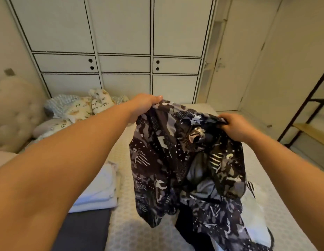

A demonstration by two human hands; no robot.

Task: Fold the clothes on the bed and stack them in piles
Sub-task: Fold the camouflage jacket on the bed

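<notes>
Left hand (145,104) and right hand (235,126) each gripping the top edge of a thin, crumpled black-and-grey patterned garment (184,165), held up over the textured cream bed (139,232), folded white pile (101,189) at left, garment's lower end cut off

L hand (145,104): arm out, fingers curled, gripping cloth edge
R hand (233,126): arm out, gripping same
</notes>
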